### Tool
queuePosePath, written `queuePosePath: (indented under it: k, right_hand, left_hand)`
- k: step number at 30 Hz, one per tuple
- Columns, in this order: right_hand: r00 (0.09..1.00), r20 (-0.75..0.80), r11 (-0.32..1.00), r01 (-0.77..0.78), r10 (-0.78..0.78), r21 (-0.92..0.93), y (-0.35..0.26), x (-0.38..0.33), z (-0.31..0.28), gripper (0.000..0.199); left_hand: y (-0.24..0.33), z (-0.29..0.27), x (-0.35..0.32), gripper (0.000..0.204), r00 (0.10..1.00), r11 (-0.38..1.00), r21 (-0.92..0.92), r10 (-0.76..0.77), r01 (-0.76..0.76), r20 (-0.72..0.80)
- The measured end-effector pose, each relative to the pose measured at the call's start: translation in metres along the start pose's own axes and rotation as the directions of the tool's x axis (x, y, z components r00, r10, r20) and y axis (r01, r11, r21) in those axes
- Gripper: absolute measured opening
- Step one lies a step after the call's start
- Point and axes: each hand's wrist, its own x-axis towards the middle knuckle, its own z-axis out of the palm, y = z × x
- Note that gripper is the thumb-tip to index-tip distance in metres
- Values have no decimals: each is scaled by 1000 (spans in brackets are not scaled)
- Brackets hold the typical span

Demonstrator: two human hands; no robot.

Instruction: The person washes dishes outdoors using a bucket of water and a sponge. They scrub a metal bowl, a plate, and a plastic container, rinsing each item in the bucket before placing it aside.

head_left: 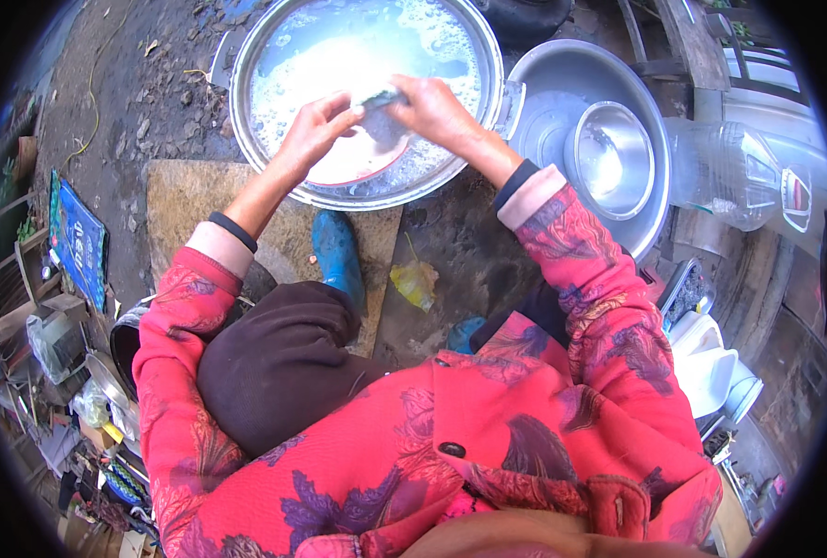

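Observation:
My left hand (322, 133) and my right hand (435, 112) meet over a large round metal basin (246, 98) of sudsy water. Between them is a small, pale grey-green wad (374, 97), apparently a cloth or sponge. My right fingers curl round its right end, and my left fingertips close on its left end. Just below the hands, a pale dish (362, 158) with a red rim lies in the suds, partly in shadow. Glare washes out the middle of the water.
Right of the basin sits a wide grey tub (650, 98) holding a shiny metal bowl (610, 160). Clear plastic bottles (729, 172) lie beyond it. White containers (701, 363) stand lower right. A stone slab (199, 200), my blue boot (337, 251) and a yellow leaf (415, 284) are below.

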Motion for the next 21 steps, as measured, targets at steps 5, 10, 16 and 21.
queuePosePath:
  k: [5, 10, 16, 21]
  right_hand:
    - [994, -107, 989, 0, -16, -148, 34, -13, -15, 24]
    - [992, 117, 900, 82, -34, -427, 52, -28, -12, 22]
    - [981, -194, 976, 43, -1, 213, 30, -32, -34, 25]
    - [957, -280, 776, 118, 79, 619, -17, -32, 16, 31]
  left_hand:
    - [-19, 18, -35, 23, 960, 466, 840, 157, -278, 232]
    - [-32, 27, -33, 19, 904, 273, 867, 228, -416, 361]
    - [-13, 4, -7, 22, 997, 618, 785, 74, -42, -5]
    - [3, -20, 13, 22, 976, 978, 110, -163, 179, -143]
